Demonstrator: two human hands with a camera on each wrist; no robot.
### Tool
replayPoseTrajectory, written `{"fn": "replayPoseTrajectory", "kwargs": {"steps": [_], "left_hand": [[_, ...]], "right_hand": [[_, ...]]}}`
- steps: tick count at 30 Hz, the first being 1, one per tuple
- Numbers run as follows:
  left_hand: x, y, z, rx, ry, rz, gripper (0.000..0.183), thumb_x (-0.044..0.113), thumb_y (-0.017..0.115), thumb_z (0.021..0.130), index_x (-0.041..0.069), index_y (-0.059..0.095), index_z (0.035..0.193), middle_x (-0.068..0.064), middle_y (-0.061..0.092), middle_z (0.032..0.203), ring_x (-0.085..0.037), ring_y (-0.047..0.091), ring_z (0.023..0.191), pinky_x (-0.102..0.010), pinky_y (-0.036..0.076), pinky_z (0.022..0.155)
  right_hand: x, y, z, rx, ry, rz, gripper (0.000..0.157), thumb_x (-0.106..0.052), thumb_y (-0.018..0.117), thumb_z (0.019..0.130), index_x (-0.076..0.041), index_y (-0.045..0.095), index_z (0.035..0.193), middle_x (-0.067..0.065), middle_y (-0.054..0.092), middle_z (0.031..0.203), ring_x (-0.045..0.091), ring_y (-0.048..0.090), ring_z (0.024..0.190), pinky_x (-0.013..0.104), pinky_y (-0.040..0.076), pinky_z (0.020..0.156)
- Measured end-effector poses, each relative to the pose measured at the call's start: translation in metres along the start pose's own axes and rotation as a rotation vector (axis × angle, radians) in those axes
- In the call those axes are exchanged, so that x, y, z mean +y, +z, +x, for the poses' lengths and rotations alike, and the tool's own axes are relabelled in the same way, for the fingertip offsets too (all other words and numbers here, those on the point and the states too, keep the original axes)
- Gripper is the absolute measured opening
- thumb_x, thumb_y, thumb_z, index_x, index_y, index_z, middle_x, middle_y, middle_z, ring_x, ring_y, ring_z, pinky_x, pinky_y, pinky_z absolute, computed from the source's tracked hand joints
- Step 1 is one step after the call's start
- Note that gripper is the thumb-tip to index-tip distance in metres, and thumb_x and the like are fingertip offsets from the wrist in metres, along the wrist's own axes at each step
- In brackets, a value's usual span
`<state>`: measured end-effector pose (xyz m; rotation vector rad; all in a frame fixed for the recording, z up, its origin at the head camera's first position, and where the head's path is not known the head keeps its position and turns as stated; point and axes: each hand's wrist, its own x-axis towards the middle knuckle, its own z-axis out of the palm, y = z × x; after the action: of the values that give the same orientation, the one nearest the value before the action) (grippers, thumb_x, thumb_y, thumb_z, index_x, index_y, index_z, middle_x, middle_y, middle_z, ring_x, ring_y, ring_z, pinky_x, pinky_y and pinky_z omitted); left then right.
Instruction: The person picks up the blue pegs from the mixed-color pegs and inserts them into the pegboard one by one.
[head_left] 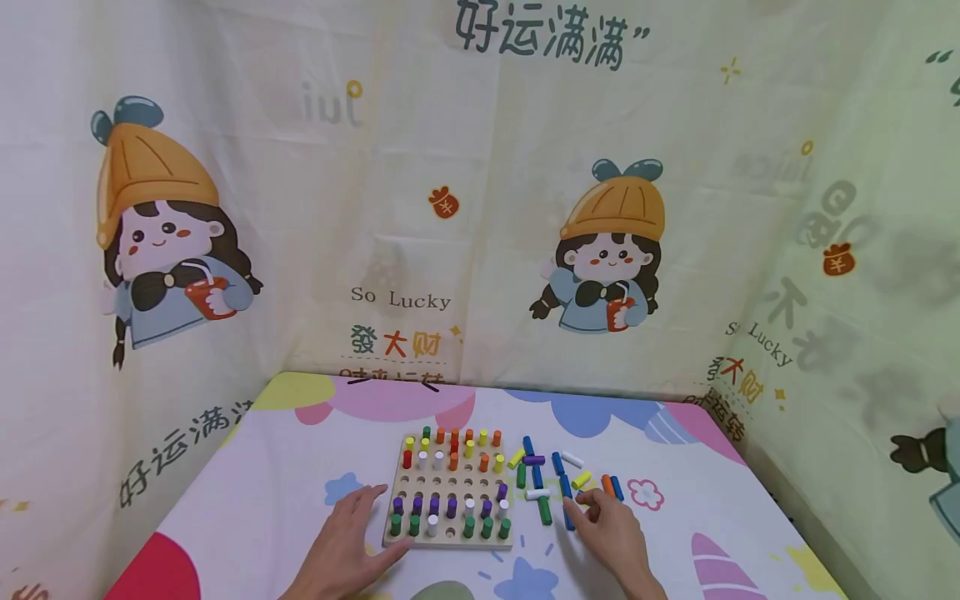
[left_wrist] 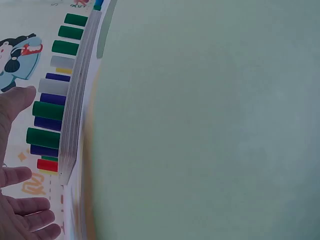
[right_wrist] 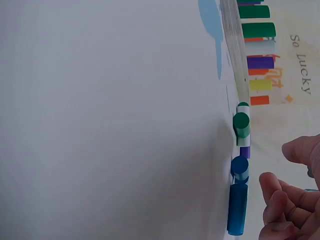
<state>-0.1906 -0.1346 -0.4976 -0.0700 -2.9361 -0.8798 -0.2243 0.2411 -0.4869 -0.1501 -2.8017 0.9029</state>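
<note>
A wooden pegboard (head_left: pixel 427 488) stands on the table, holding coloured pegs in its back and front rows; several holes between them are bare. My left hand (head_left: pixel 348 542) rests beside its left edge, fingers spread, thumb at the front left corner. In the left wrist view, those fingers (left_wrist: pixel 30 205) hold nothing. To the right of the board, my right hand (head_left: pixel 611 533) hovers by the loose pegs, nearest a blue peg (head_left: pixel 569 521). The right wrist view shows its thumb (right_wrist: pixel 300 150) apart from loosely bent fingers, with nothing between them, near a blue peg (right_wrist: pixel 237 210).
Loose pegs lie scattered right of the board, among them a green peg (head_left: pixel 545 511), a white peg (head_left: pixel 572 458), a purple peg (head_left: pixel 534 460) and an orange peg (head_left: pixel 607 485). A printed cloth covers the table (head_left: pixel 285 467), with printed curtains (head_left: pixel 495 250) around it.
</note>
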Motion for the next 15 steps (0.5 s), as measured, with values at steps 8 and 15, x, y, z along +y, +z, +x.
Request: {"fn": "replayPoseTrajectory", "kwargs": {"steps": [8,15], "left_hand": [[0.002,0.005,0.007,-0.023,-0.069,-0.028,0.101,0.075,0.076,0.073,0.008,0.051,0.145,-0.022,0.052,0.144,-0.043,0.052,0.127,-0.067,0.045,0.101],[0.000,0.008,0.012,-0.054,-0.070,-0.116,0.096,0.069,0.078,0.076,0.006,0.050,0.144,-0.023,0.052,0.143,-0.045,0.050,0.130,-0.069,0.042,0.102]], "right_hand": [[0.001,0.005,0.014,-0.010,0.047,-0.025,0.031,-0.036,0.079,0.087,-0.007,0.073,0.094,-0.002,0.059,0.071,0.014,0.050,0.062,0.031,0.039,0.054],[0.002,0.010,0.025,-0.019,0.084,-0.063,0.032,-0.036,0.080,0.086,-0.006,0.072,0.094,-0.001,0.062,0.072,0.014,0.053,0.062,0.030,0.040,0.052]]}}
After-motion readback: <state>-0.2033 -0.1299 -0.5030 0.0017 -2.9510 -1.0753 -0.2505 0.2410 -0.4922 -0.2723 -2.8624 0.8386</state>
